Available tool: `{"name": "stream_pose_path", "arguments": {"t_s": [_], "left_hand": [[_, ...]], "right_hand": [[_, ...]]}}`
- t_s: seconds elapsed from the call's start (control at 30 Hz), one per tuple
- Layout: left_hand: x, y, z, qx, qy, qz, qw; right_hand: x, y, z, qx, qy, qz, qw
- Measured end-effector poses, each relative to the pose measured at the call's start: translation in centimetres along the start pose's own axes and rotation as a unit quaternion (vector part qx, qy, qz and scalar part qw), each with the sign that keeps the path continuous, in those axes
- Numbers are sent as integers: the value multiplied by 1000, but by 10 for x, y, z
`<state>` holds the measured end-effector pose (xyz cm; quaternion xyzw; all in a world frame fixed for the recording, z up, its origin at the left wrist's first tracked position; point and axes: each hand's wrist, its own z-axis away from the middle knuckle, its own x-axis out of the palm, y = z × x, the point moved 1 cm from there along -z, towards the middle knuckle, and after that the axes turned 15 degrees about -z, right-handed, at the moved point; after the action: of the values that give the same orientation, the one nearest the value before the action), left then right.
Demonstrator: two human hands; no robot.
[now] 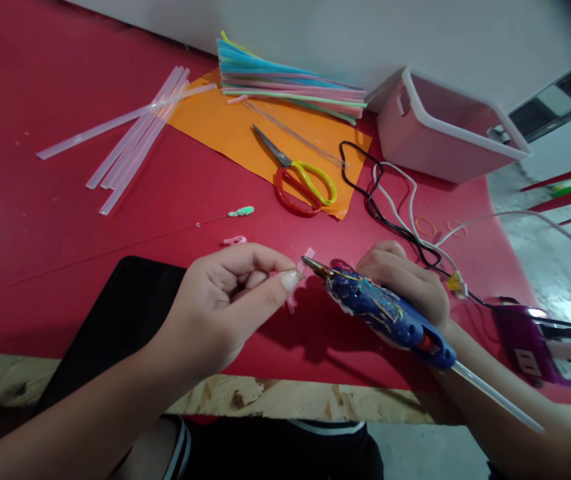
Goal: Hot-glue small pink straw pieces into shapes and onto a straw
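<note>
A thin red strand (165, 231) bears a formed green fuzzy tip (242, 211). My left hand (225, 303) pinches a small pink strip (310, 253) beside the metal nozzle (316, 267); glue application: cannot tell. My right hand (410, 280) grips the blue plastic glue gun (370, 303), translucent stick (498, 397) loaded.

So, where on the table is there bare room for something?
Bare red tabletop lies left of the clear sticks, and another patch left of the black device, this side of the thin strand. Crowded: orange sheet to pink bin, and between left hand and right hand.
</note>
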<state>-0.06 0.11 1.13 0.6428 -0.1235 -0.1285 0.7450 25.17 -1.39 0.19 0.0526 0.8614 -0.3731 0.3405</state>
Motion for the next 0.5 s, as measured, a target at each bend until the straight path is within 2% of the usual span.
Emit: {"name": "stream_pose_path", "arguments": {"t_s": [0.43,0.5], "left_hand": [[0,-1,-1,-5,-4,7,1000],[0,-2,0,-6,-4,17,1000]], "right_hand": [[-3,5,4,34,-15,-12,999],[-3,5,6,33,12,-7,999]]}}
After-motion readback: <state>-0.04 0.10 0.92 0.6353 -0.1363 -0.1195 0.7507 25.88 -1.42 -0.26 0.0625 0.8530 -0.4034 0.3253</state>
